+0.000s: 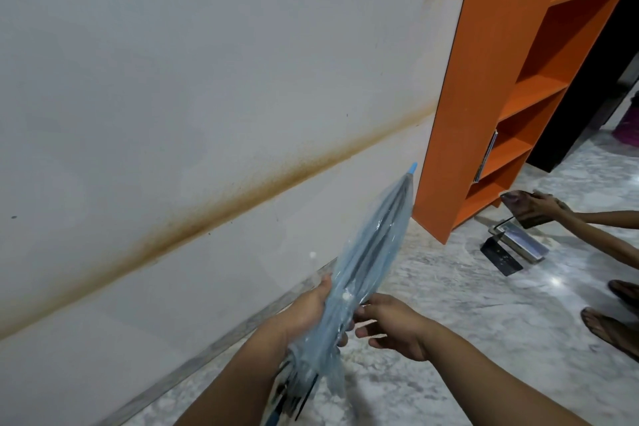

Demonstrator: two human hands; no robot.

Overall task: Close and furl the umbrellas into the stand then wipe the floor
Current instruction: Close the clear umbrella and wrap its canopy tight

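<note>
A closed umbrella (371,245) with a clear pale-blue canopy and a blue tip points up and away toward the wall. Its canopy hangs loose around dark ribs. My left hand (309,309) grips the canopy at mid-length from the left side. My right hand (397,323) is at the canopy's right side, fingers curled and touching the folds. The handle end runs down between my forearms and is mostly hidden. No umbrella stand is in view.
A white wall (173,79) with a brown stain band fills the left. An orange shelf unit (511,97) stands at the right on the marble floor (466,339). Another person's hands (534,209) hold a phone beside a second phone on a stand (515,244); their sandalled feet (612,325) are at the right edge.
</note>
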